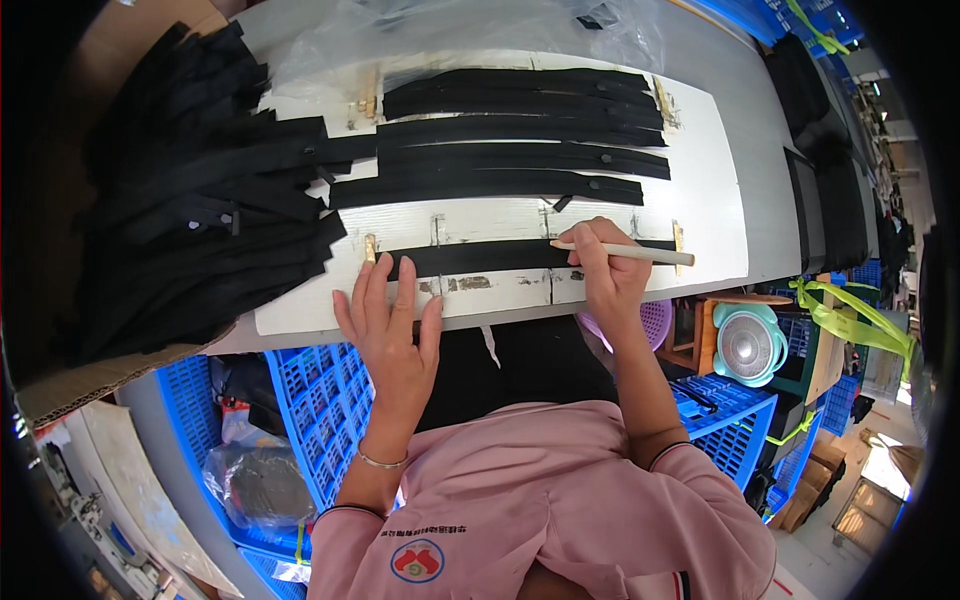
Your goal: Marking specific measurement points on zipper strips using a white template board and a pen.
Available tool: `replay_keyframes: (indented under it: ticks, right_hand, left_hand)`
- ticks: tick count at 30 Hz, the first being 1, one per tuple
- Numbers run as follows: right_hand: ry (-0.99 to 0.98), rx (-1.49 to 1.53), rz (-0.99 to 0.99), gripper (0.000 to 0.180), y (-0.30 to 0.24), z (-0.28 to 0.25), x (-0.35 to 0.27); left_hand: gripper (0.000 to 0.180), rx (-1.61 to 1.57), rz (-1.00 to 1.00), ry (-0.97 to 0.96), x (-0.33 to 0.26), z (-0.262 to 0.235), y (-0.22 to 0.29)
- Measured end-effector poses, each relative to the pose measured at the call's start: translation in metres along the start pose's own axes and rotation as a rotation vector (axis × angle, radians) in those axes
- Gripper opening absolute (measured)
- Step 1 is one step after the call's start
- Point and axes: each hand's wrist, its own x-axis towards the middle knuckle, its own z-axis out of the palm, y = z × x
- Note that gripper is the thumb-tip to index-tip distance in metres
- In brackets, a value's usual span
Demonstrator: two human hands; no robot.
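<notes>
A black zipper strip (480, 259) lies straight across the near part of a white board (705, 190), between two small yellowish stops. My left hand (388, 325) rests at the strip's left end, fingers spread, the fingertips on or beside its edge. In my right hand (615, 275) is a pale pencil-like marker (650, 254), held slanted with its tip at the strip right of the middle. Farther up the board, several more black zipper strips (520, 130) lie side by side, some with round pulls showing.
A big heap of black zipper strips (190, 190) fills the left side, by a cardboard box (130, 385). Clear plastic film (450, 35) covers the table's far part. Below the table edge stand blue crates (325, 420), a purple basket (655, 322) and a small turquoise fan (750, 345).
</notes>
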Motion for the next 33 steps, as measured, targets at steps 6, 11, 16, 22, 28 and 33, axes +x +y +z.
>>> replay_keyframes:
  ticks: [6,11,16,22,28,33]
  right_hand:
    - [-0.054,-0.128,-0.074,0.021,0.019,-0.002,0.004]
    - [-0.117,-0.208,-0.096,0.021,0.017,-0.004,0.006]
    - [-0.148,-0.284,-0.143,0.021,0.017,-0.006,0.007]
    - [-0.157,-0.319,-0.178,0.019,0.023,-0.005,0.006]
    - [-0.042,-0.286,-0.196,0.018,0.022,-0.001,0.004]
    - [-0.122,-0.21,-0.252,0.019,0.024,-0.009,0.003]
  left_hand:
    - [0.051,0.008,-0.001,-0.005,0.002,-0.001,0.002]
    - [0.051,0.012,-0.004,-0.018,0.002,-0.002,0.002]
    - [0.046,-0.051,0.025,0.062,0.017,-0.002,0.03]
    - [0.023,-0.462,0.112,-0.021,0.046,0.035,0.074]
    - [0.015,-0.395,0.143,0.033,0.051,0.051,0.074]
    - [0.015,-0.394,0.137,0.03,0.052,0.051,0.074]
